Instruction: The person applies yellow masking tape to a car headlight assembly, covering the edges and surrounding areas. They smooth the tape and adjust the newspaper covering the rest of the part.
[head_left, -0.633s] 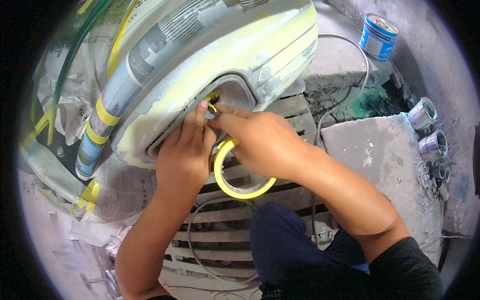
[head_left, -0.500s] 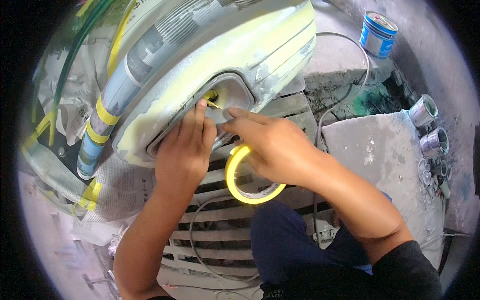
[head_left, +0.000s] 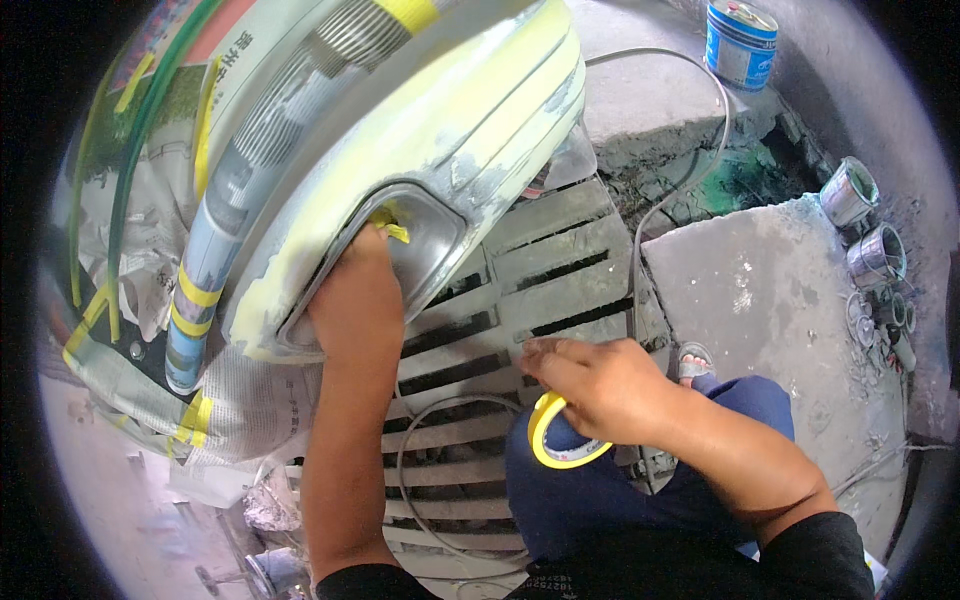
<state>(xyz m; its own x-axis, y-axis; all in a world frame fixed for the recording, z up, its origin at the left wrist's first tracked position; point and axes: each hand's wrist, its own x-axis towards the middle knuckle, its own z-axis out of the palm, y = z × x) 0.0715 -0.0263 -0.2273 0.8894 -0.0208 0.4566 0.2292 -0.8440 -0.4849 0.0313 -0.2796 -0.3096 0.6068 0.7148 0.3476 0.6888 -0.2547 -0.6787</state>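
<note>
My left hand [head_left: 355, 290] reaches into an oval recess [head_left: 435, 225] of a car body part [head_left: 470, 110] patched in pale yellow and grey. Its fingers bend inside the recess and are mostly hidden, close to a short piece of yellow tape [head_left: 397, 232] at the upper end. Away to the right, above my knee, my right hand [head_left: 615, 390] is closed on a roll of yellow masking tape [head_left: 542, 430]. The roll hangs below the fingers, and no strip joins it to the recess.
A newspaper-wrapped tube [head_left: 215, 225] banded with yellow tape runs along the part's left side. Beneath lies a slatted floor grate [head_left: 560, 260], crossed by a grey hose [head_left: 640, 250]. Paint cans [head_left: 850, 195] stand at right, and a blue can [head_left: 741, 45] at the far right.
My right hand has drawn back from the recess, down and right, with the tape roll. My left hand has pushed deeper into the recess. The view has shifted slightly.
</note>
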